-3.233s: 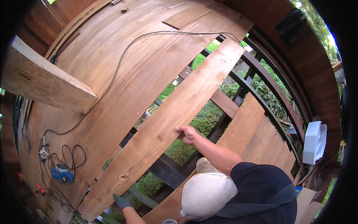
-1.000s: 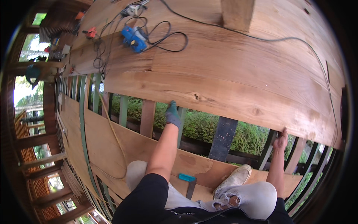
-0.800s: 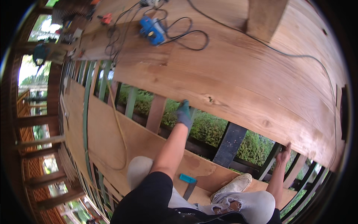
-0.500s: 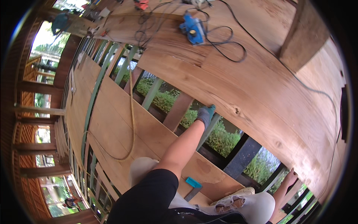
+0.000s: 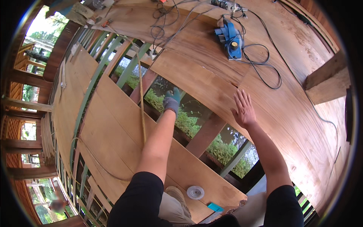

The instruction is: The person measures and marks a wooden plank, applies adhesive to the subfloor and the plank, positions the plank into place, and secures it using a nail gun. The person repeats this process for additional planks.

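Observation:
My left hand [image 5: 172, 100], in a grey and teal glove, reaches over the open gap [image 5: 196, 109] between two runs of floorboards. Its fingers look stretched and a little apart, with nothing visible in them. Bare and flat, my right hand [image 5: 244, 109] rests with spread fingers on the wide wooden board [image 5: 215, 90] along the far side of the gap. Green and brown joists [image 5: 207, 135] cross beneath, with plants and water below. By my knees lie a round white disc-like roll [image 5: 195, 192] and a turquoise-handled tool [image 5: 215, 207].
A blue electric planer [image 5: 230, 41] with a looped black cord sits on the far boards. Beyond it lies a drill [image 5: 227, 5]. A thick wooden post [image 5: 329, 79] stands at right. A yellowish hose [image 5: 141, 102] crosses the gap and the near boards [image 5: 113, 117].
My right hand has come up from the lower right onto the far board. My left hand has left the board's edge and shifted left. The view has turned, showing the white roll.

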`<act>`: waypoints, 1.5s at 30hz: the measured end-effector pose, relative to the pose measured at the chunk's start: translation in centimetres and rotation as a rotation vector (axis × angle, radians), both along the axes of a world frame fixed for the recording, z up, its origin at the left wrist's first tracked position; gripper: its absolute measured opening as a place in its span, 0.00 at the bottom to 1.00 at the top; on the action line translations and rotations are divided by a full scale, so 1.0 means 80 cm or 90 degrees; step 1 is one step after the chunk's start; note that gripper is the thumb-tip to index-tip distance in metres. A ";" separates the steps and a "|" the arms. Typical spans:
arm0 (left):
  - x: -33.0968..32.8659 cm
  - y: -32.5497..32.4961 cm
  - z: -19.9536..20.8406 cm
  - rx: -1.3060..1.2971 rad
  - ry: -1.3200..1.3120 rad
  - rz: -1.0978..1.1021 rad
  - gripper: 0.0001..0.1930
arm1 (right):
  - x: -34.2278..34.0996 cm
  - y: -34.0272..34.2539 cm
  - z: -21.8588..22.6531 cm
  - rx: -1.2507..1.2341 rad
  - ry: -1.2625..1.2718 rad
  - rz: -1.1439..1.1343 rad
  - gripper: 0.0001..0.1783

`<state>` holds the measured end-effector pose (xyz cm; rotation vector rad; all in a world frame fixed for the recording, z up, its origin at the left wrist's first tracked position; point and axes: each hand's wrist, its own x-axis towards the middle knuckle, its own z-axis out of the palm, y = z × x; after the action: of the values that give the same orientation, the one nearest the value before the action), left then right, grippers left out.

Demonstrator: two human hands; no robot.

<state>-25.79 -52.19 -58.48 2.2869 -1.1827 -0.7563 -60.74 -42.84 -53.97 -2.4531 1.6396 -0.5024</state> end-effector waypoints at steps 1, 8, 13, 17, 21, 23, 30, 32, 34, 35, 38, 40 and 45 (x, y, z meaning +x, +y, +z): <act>0.011 -0.020 -0.010 -0.005 0.003 -0.002 0.36 | -0.005 -0.006 -0.027 0.053 0.033 -0.009 0.37; -0.013 -0.055 -0.017 0.100 -0.114 0.015 0.40 | -0.003 -0.019 -0.062 0.104 0.051 0.014 0.36; 0.013 -0.049 -0.037 0.094 -0.104 -0.015 0.37 | 0.019 -0.030 -0.066 0.098 0.047 0.008 0.33; 0.010 -0.049 -0.037 0.099 -0.096 -0.033 0.34 | 0.131 -0.132 -0.064 0.060 -0.045 -0.006 0.32; 0.021 -0.053 -0.044 0.079 -0.014 -0.023 0.33 | 0.263 -0.204 -0.054 0.116 -0.100 -0.072 0.34; 0.027 -0.061 -0.046 0.044 0.046 -0.021 0.33 | 0.283 -0.200 -0.066 0.093 -0.057 -0.114 0.35; 0.257 -0.180 0.001 -0.220 -0.060 -0.163 0.17 | 0.277 -0.197 -0.066 0.064 -0.046 -0.120 0.37; 0.275 -0.187 -0.019 -0.277 -0.213 -0.269 0.18 | 0.288 -0.204 -0.062 0.083 -0.043 -0.119 0.37; 0.273 -0.204 -0.031 -0.305 -0.287 -0.313 0.19 | 0.289 -0.196 -0.062 0.083 -0.033 -0.129 0.37; 0.269 -0.202 -0.035 -0.295 -0.286 -0.299 0.19 | 0.296 -0.196 -0.053 0.031 -0.047 -0.132 0.32; 0.272 -0.199 -0.050 -0.272 -0.272 -0.292 0.21 | 0.337 -0.118 -0.067 0.054 -0.274 -0.350 0.15; 0.267 -0.206 -0.046 -0.277 -0.258 -0.291 0.21 | 0.386 -0.072 -0.062 0.057 -0.397 -0.504 0.12; 0.271 -0.205 -0.056 -0.329 -0.241 -0.276 0.17 | 0.456 -0.090 -0.085 0.148 -0.944 -0.742 0.13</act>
<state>-4.11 -68.57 -62.92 1.7981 -1.8316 -0.1080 -24.23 -50.02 -60.77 -0.2265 1.7683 -1.5234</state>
